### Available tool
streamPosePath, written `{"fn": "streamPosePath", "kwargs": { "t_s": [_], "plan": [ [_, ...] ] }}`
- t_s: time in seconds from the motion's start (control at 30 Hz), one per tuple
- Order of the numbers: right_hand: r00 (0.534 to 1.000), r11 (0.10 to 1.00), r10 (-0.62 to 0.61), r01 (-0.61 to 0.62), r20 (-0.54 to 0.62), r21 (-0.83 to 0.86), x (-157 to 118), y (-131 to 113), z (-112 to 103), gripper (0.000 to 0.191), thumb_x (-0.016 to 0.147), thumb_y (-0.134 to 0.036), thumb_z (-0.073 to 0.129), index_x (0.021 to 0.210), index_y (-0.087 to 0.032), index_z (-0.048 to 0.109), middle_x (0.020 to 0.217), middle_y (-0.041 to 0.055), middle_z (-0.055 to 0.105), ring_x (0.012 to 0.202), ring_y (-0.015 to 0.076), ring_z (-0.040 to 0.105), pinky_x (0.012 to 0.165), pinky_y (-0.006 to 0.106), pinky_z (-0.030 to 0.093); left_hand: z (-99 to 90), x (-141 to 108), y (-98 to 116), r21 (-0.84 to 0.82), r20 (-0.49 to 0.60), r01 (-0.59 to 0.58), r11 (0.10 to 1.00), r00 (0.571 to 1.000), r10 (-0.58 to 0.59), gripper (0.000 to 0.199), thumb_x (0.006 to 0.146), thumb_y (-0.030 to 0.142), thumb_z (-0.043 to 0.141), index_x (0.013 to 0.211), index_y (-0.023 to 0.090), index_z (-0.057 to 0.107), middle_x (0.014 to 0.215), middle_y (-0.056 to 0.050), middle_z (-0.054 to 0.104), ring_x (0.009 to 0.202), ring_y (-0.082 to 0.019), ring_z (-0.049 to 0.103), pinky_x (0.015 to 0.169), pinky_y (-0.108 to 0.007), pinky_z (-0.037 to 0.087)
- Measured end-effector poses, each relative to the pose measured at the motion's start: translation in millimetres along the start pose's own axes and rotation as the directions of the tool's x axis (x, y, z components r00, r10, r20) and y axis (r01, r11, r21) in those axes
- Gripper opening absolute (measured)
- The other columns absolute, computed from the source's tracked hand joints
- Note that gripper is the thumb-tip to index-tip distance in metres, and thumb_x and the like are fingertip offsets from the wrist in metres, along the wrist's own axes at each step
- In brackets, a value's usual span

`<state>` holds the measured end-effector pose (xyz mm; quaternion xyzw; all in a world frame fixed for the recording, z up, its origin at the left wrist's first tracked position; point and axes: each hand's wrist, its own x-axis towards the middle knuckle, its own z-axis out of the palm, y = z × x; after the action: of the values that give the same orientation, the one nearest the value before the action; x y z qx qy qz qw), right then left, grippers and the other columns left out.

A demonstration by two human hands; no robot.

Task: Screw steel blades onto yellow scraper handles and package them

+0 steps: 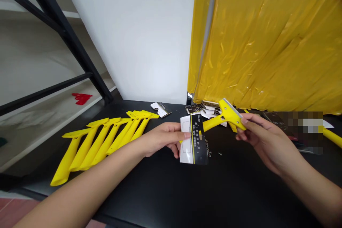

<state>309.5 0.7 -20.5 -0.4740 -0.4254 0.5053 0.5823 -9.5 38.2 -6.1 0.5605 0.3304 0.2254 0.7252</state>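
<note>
My left hand [167, 137] pinches a black and white printed card [197, 146] between thumb and fingers. A yellow scraper [230, 115] with a metal edge is in my right hand [256, 131], held by one corner of its head. Its handle runs down to the left and passes behind the card, where its end is mostly hidden. On the black table to the left, several yellow scraper handles [88, 148] lie side by side in a slanted row.
Behind my hands lie a loose card [161, 109] and a pile of cards [211, 108]. Small screws [219, 154] sit on the black table [187, 196]. Yellow wrapping [267, 42] and a white panel [144, 35] stand behind; a black frame [64, 32] rises at left.
</note>
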Motion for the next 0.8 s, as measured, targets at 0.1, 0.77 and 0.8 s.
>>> {"fn": "streamPosePath", "kwargs": {
  "t_s": [0.1,0.77,0.8],
  "plan": [
    [1.0,1.0,-0.011,0.011,-0.006,-0.005,-0.3,-1.3,-0.4,0.033,0.078,-0.051,0.092,0.097,-0.028,0.078,0.076,-0.001,0.064,0.067,0.0145,0.055,0.066,0.026,0.055,0.4,-0.2,0.3,-0.061,-0.038,0.0,0.998,0.999,-0.003,0.038,0.089,0.047,0.086,0.114,0.018,0.079,0.101,-0.008,0.08,0.078,-0.015,0.074,0.068,-0.025,0.061],
    [0.99,0.985,-0.008,0.032,0.141,-0.167,-5.0,1.3,1.0,0.031,0.09,-0.05,0.084,0.105,-0.024,0.076,0.077,0.0008,0.069,0.069,0.0148,0.059,0.063,0.025,0.05,6.9,2.9,-3.9,0.023,0.067,-0.047,0.999,0.997,0.045,0.04,0.085,0.028,0.088,0.123,0.019,0.077,0.116,-0.01,0.081,0.102,-0.019,0.077,0.085,-0.028,0.064],
    [0.987,0.98,-0.02,0.051,0.159,-0.191,-5.7,1.4,1.6,0.031,0.09,-0.051,0.083,0.105,-0.024,0.077,0.077,0.0008,0.069,0.068,0.0148,0.06,0.063,0.025,0.05,8.2,2.8,-4.6,0.034,0.075,-0.041,0.999,0.996,0.038,0.039,0.086,0.027,0.088,0.123,0.019,0.078,0.116,-0.01,0.081,0.102,-0.019,0.077,0.085,-0.027,0.063]
  ]
}}
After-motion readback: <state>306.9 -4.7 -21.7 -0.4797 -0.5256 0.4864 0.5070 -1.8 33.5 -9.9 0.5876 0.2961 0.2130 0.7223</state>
